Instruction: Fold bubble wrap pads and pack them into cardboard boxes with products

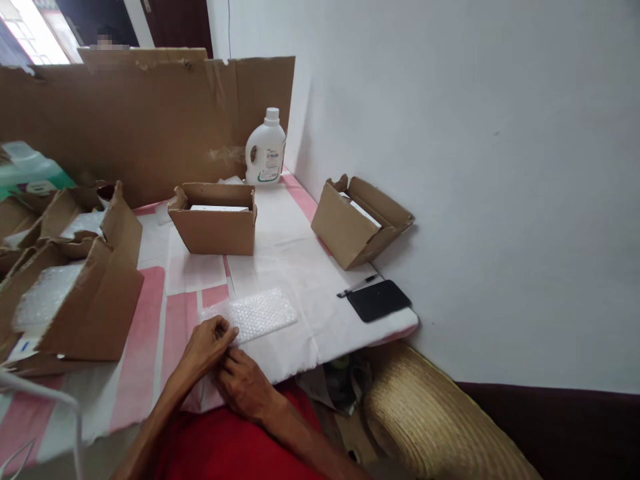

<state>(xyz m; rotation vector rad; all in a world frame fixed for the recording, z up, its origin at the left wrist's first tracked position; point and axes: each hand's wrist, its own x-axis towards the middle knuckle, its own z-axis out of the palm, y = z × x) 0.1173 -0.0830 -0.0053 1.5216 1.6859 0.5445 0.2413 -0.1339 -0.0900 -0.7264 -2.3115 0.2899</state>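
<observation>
A flat pack in bubble wrap (263, 315) lies on the cloth-covered table in front of me. My left hand (210, 343) is at its near left end, fingers curled and thumb pressed in against the wrap's edge. Just below, my right hand (246, 385) is closed, its fingertips bent in close to the left hand. Whatever those fingers pinch is too small or hidden to name. Ahead stands an open cardboard box (220, 230) with a white item inside.
Another open box (357, 223) tilts by the wall. A black phone-like slab (380, 300) and a pen (357, 287) lie near the right edge. Boxes with bubble-wrapped items (50, 287) fill the left. A white jug (266, 150) stands behind, before a cardboard screen (150, 120).
</observation>
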